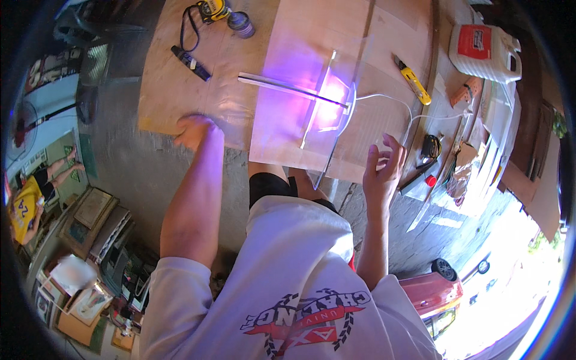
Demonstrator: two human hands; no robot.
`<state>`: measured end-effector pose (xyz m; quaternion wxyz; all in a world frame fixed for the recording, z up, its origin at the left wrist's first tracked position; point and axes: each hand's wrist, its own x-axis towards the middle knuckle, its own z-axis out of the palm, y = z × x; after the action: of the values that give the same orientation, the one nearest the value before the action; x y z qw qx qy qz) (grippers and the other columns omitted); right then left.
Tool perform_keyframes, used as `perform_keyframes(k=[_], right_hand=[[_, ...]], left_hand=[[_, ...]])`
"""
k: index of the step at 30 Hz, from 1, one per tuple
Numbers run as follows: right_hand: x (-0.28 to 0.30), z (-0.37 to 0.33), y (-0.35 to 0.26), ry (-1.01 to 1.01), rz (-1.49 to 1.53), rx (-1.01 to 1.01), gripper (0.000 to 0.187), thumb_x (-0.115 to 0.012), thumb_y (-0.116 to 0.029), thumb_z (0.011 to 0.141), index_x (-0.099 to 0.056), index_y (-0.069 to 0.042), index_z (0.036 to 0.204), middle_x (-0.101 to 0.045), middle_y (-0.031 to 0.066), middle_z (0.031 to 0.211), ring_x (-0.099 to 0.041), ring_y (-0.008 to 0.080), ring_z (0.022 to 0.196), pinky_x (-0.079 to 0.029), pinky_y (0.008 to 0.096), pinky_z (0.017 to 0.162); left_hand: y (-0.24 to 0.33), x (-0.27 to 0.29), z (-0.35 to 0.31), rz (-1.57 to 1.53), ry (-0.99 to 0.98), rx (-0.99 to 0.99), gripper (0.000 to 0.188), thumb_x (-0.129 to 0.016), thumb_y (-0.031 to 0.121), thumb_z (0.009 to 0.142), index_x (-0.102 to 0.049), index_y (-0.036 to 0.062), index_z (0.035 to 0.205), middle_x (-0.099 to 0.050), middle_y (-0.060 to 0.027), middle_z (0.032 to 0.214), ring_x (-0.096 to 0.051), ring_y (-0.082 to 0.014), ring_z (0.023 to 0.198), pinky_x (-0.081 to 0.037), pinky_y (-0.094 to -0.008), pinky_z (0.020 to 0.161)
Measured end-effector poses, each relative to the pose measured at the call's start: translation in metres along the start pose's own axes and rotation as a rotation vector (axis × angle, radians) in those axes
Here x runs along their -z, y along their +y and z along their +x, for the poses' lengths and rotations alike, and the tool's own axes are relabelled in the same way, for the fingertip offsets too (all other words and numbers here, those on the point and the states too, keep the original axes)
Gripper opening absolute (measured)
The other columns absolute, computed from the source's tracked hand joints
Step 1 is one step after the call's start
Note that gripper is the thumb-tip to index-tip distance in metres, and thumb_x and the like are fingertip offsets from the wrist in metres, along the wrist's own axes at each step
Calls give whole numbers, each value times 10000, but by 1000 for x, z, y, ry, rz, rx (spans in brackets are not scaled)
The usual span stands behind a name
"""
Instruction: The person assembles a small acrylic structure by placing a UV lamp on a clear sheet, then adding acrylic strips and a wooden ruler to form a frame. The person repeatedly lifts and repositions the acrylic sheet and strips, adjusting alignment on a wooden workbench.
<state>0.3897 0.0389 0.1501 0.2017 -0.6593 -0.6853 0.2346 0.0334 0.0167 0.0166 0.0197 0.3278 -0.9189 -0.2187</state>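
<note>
My left hand [195, 131] is at the near edge of the brown cardboard [240, 135] on the left, its fingers loosely bent and apart, holding nothing I can see. My right hand [385, 161] is raised near the front edge of the work surface, fingers curved and spread, with nothing in it. Between them, farther off, a violet-white light [331, 101] glows beside crossed strips: a long dark-edged bar [282, 87] and a thinner pale strip [312, 114]. A clear curved panel edge [353, 108] stands next to the glow, and a thin white cable [393, 99] runs right from it.
A yellow utility knife [414, 83] lies at the right, near a white jug [485, 53] with a red label. A black coiled cable [431, 147] is closer in. At far left are a dark tool [191, 63], a yellow tape measure [213, 10] and a small bottle [241, 24].
</note>
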Motion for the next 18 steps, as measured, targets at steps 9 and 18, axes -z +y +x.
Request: perform_keyframes(k=[9, 18], right_hand=[[2, 20, 16, -71, -76, -5, 379, -613, -213, 968, -509, -55, 1297, -553, 117, 1092, -566, 179, 747, -471, 323, 610], [-20, 27, -14, -144, -107, 158, 459, -647, -198, 938, -487, -36, 1337, -547, 132, 1071, -552, 206, 754, -495, 385, 649]], left_hand=[[4, 6, 9, 69, -56, 47, 475, -363, 417, 965, -367, 6, 1204, -666, -318, 975, -698, -457, 865, -583, -572, 733], [3, 4, 9, 113, -47, 4, 482, -359, 416, 963, -370, 8, 1220, -669, -313, 982, -691, -467, 889, -565, -580, 749]])
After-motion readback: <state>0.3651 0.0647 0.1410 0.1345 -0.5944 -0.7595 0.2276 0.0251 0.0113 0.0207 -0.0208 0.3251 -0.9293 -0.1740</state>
